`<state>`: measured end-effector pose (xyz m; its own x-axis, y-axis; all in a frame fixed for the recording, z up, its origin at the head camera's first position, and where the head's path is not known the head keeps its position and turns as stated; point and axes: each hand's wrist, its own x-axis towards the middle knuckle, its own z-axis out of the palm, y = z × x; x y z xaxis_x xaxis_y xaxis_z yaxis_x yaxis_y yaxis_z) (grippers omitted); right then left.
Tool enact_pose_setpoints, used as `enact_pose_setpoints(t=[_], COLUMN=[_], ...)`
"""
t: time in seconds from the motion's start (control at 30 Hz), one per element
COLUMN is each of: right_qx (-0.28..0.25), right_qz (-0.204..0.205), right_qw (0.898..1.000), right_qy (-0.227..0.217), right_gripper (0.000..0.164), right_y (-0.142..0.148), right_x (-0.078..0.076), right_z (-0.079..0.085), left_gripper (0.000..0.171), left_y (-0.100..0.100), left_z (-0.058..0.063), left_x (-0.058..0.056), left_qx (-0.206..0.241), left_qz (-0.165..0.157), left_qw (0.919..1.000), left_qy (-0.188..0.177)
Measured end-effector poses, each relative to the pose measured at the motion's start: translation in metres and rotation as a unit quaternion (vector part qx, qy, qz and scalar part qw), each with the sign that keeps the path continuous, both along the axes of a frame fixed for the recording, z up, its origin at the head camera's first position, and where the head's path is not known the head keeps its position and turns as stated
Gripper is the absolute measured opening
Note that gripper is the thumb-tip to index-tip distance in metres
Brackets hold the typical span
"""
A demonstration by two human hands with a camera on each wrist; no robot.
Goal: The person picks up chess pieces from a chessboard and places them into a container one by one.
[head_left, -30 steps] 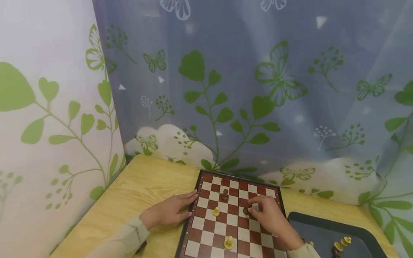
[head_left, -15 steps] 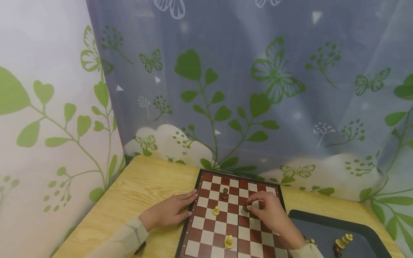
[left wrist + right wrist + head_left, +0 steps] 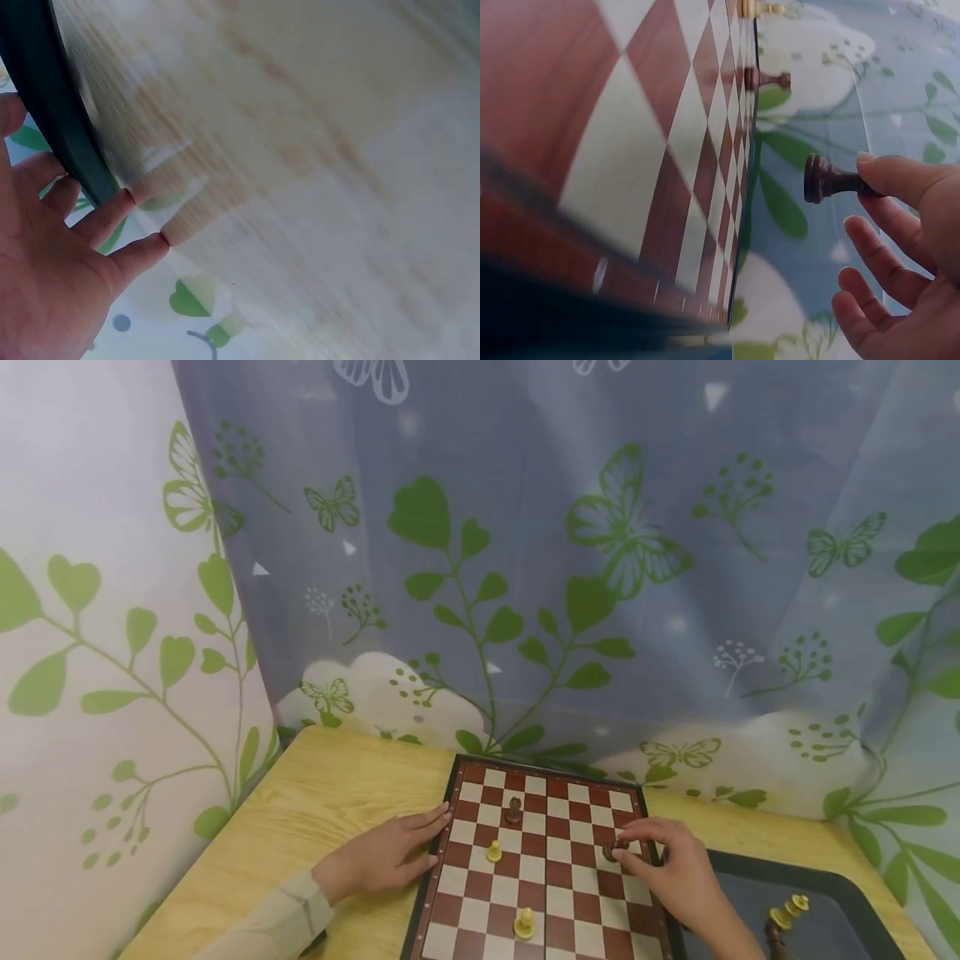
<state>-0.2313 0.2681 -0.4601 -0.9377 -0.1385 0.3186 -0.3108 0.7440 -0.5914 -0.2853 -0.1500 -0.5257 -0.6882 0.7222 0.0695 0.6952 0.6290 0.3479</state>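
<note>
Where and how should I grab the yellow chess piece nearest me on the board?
Probably pinch the nearer yellow piece just below its rounded top, coming down from above and slightly right. It stands upright on a wider base, and the squares of the chessboard just to its right are bare, while the farther yellow piece stands beyond it to the left.

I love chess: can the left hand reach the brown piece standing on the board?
Likely yes: the left hand is by the board, with nothing between it and the brown piece.
</note>
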Motion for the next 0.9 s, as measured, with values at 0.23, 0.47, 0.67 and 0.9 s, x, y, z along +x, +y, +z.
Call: enact_pose_setpoints(t=[0.23, 0.47, 0.67, 0.9], right_qx=[0.017, 0.006, 0.003, -0.045], right_qz=[-0.067, -0.137, -0.22, -0.289], right_qw=[0.998, 0.99, 0.974, 0.952], right_qy=[0.003, -0.044, -0.046, -0.093], right_gripper=[0.021, 0.026, 0.025, 0.039], right_y=[0.034, 0.076, 0.107, 0.158], right_x=[0.022, 0.049, 0.058, 0.067], right_z=[-0.005, -0.016, -0.026, -0.045], left_gripper=[0.062, 0.061, 0.061, 0.062], left_y=[-0.001, -0.003, -0.005, -0.002], left_z=[0.0, 0.003, 0.003, -0.001], left_x=[0.002, 0.008, 0.008, 0.004], left_qx=[-0.002, 0.0, 0.002, 0.01], left_qz=[0.006, 0.006, 0.009, 0.001], left_qw=[1.0, 1.0, 0.9999, 0.9999], left_qy=[0.004, 0.004, 0.013, 0.006])
